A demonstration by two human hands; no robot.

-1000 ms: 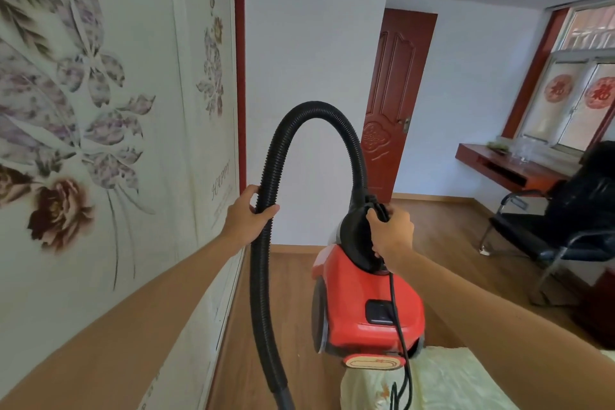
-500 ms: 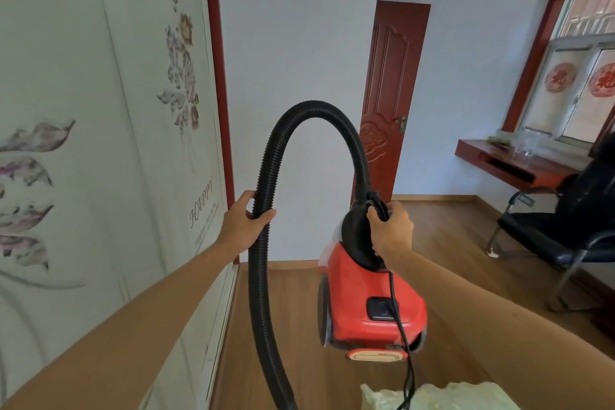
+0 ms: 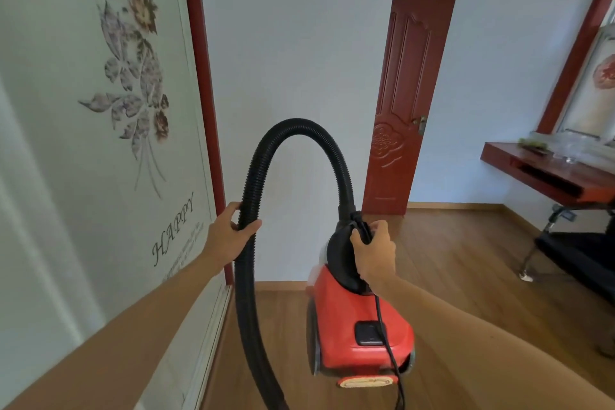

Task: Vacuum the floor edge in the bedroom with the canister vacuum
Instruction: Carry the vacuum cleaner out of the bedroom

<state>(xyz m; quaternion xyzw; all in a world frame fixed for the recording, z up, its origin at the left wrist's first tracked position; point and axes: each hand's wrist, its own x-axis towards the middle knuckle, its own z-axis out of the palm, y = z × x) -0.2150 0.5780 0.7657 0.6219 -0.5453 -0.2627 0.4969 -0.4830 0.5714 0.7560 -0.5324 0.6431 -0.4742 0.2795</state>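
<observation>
Alongside wardrobe (image 3: 100,176): right hand (image 3: 374,253) tight on canister handle (image 3: 361,226), left hand (image 3: 229,233) tight round hose (image 3: 299,126).

The word "HAPPY" stands in slanted dark script on the white glossy wall-side panel (image 3: 66,210), below its printed spray of brown and mauve flowers (image 3: 136,76). Smaller lines of script run beneath that word, too fine and blurred to read. The cream oval badge (image 3: 366,382) at the rear of the red canister vacuum (image 3: 346,326) bears marks that cannot be made out. The round red paper cutting (image 3: 608,71) on the window is cropped and illegible.
</observation>
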